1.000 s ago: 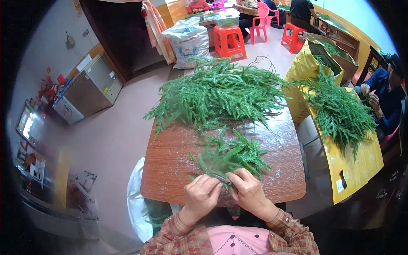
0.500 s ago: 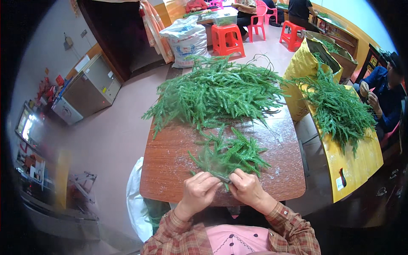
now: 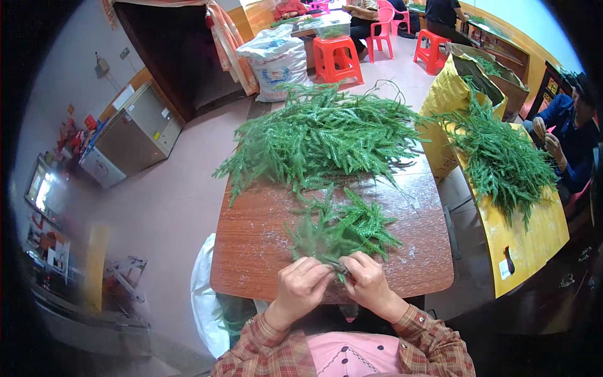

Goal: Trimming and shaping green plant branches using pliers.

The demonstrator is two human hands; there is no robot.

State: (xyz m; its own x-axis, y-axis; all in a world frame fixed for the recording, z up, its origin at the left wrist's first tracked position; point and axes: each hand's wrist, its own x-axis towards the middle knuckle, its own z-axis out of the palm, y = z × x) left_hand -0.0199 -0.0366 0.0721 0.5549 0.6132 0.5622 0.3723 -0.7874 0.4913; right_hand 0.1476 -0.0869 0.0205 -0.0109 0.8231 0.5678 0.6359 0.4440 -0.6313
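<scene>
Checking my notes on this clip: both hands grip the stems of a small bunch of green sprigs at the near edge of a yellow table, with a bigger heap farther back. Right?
Not quite. The head view shows the table under the left hand and right hand is reddish-brown wood; the yellow one stands to the right. The small bunch and bigger heap are as you say.

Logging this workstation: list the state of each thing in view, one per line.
left hand: closed, pinching the stem end of the small bunch
right hand: closed on the same stem end
small bunch of green sprigs: fanned out on the brown table
large heap of sprigs: loose, at table's far end
</scene>
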